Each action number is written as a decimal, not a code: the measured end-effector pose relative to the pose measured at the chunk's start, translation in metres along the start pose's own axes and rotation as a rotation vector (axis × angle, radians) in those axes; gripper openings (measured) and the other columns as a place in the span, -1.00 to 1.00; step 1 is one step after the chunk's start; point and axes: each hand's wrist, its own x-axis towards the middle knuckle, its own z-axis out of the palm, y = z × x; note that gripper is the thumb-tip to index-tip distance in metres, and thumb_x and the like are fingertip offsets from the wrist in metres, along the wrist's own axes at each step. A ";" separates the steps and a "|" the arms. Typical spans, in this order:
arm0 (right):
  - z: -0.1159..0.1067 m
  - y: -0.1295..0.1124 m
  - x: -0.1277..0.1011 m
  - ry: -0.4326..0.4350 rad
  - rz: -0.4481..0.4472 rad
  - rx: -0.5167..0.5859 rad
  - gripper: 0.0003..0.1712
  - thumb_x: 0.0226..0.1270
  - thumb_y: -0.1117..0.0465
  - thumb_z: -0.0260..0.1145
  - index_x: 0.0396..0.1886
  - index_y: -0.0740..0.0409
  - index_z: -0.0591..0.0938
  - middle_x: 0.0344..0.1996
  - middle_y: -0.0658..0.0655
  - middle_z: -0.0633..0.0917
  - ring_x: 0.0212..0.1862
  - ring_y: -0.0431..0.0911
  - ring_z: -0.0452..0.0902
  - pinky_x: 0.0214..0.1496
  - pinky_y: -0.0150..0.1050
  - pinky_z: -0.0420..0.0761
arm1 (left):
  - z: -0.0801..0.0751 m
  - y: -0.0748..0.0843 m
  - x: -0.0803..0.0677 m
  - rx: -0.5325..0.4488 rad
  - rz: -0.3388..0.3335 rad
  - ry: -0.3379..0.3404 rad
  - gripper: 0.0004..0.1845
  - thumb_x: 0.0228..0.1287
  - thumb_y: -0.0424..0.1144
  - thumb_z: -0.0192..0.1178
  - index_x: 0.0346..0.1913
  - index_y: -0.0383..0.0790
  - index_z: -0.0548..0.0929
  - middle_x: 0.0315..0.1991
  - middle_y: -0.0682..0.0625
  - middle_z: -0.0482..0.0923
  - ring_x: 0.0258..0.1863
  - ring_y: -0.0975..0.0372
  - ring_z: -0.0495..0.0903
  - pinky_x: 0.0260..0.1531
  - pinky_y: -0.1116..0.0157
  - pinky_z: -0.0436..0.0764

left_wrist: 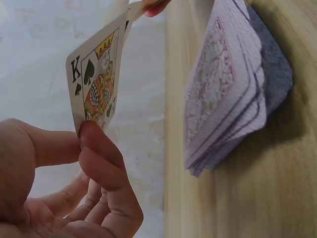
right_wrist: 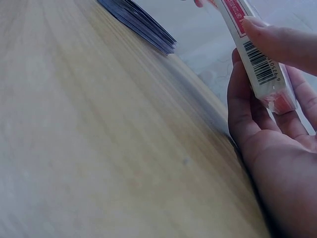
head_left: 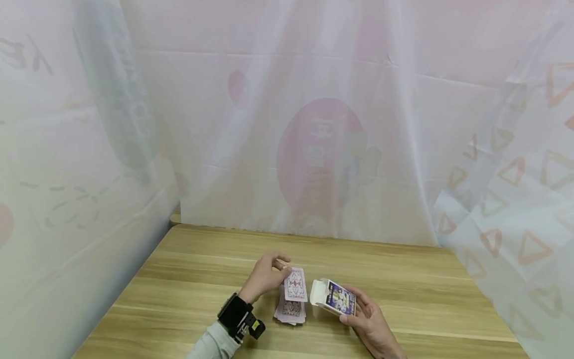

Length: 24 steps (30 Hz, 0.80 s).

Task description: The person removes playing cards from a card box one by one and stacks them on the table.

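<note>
Between thumb and finger, my left hand (head_left: 264,275) pinches a playing card (head_left: 296,286) by its edge, above the table. The left wrist view shows its face, a king of spades (left_wrist: 99,82); its patterned back is up in the head view. Below it lies a loose pile of cards (head_left: 290,312), backs up and slightly fanned. To the right, my right hand (head_left: 371,321) grips a card box (head_left: 342,298) with a purple and yellow front. The box's white flap (head_left: 318,291) is folded out towards the card. A barcode (right_wrist: 259,62) marks its side in the right wrist view.
The wood-grain table (head_left: 215,249) lies under both hands. Printed white sheeting (head_left: 215,149) hangs behind the table and along both sides. A black wrist strap with a small camera (head_left: 242,319) sits on the left wrist, beside the pile.
</note>
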 end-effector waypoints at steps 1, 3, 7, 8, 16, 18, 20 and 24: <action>0.000 0.000 0.000 0.002 0.002 -0.001 -0.10 0.22 0.68 0.27 0.58 0.39 0.26 0.35 -0.06 0.54 0.25 -0.17 0.61 0.32 -0.29 0.64 | 0.000 -0.001 0.000 -0.007 -0.006 -0.004 -0.70 0.41 -0.31 0.38 0.11 -0.39 0.69 -0.18 -0.18 0.70 -0.38 0.18 0.68 -0.38 0.25 0.71; 0.000 -0.001 0.000 0.005 0.004 0.000 -0.10 0.22 0.68 0.27 0.58 0.38 0.26 0.34 -0.06 0.54 0.25 -0.17 0.61 0.32 -0.29 0.64 | 0.001 -0.004 0.002 0.005 -0.026 -0.012 -0.71 0.39 -0.28 0.41 0.06 -0.37 0.69 -0.19 -0.16 0.72 -0.34 0.17 0.70 -0.34 0.25 0.71; 0.001 0.000 0.000 -0.001 0.003 0.002 -0.11 0.23 0.68 0.27 0.58 0.38 0.27 0.34 -0.06 0.54 0.24 -0.17 0.61 0.31 -0.29 0.65 | 0.001 -0.010 0.003 0.068 -0.054 -0.019 -0.80 0.34 -0.23 0.45 -0.10 -0.28 0.75 -0.21 -0.09 0.75 -0.24 0.17 0.69 -0.27 0.26 0.69; 0.001 0.000 0.000 -0.004 0.001 0.002 -0.11 0.23 0.68 0.27 0.57 0.37 0.27 0.34 -0.06 0.54 0.24 -0.17 0.61 0.30 -0.29 0.65 | 0.002 -0.011 0.003 0.085 -0.057 -0.021 -0.82 0.33 -0.23 0.45 -0.14 -0.26 0.75 -0.22 -0.09 0.75 -0.23 0.17 0.68 -0.27 0.26 0.68; 0.001 0.002 0.000 -0.004 0.004 -0.011 -0.12 0.24 0.67 0.27 0.58 0.38 0.27 0.35 -0.04 0.54 0.25 -0.16 0.60 0.30 -0.30 0.65 | 0.004 -0.014 0.000 0.156 -0.091 -0.048 -0.87 0.32 -0.24 0.46 -0.22 -0.21 0.73 -0.29 -0.04 0.71 -0.29 0.19 0.65 -0.36 0.28 0.63; 0.001 0.001 0.000 0.003 0.010 -0.014 -0.13 0.24 0.67 0.27 0.57 0.34 0.30 0.35 -0.04 0.54 0.25 -0.16 0.60 0.30 -0.30 0.65 | 0.005 -0.014 0.001 0.166 -0.098 -0.047 -0.87 0.32 -0.24 0.47 -0.23 -0.20 0.73 -0.29 -0.03 0.70 -0.30 0.19 0.64 -0.37 0.29 0.62; 0.000 0.001 0.000 0.010 0.013 -0.018 -0.13 0.25 0.66 0.28 0.56 0.30 0.32 0.35 -0.04 0.53 0.25 -0.16 0.60 0.30 -0.30 0.65 | 0.006 -0.014 0.002 0.177 -0.105 -0.047 -0.87 0.31 -0.23 0.47 -0.24 -0.19 0.73 -0.30 -0.02 0.70 -0.30 0.19 0.64 -0.37 0.29 0.61; 0.000 0.001 -0.001 0.013 0.014 -0.018 -0.14 0.25 0.66 0.27 0.56 0.26 0.35 0.35 -0.05 0.53 0.24 -0.17 0.59 0.29 -0.31 0.65 | 0.009 -0.014 0.002 0.187 -0.125 -0.055 -0.88 0.30 -0.23 0.47 -0.25 -0.17 0.73 -0.30 -0.01 0.68 -0.32 0.19 0.62 -0.38 0.29 0.61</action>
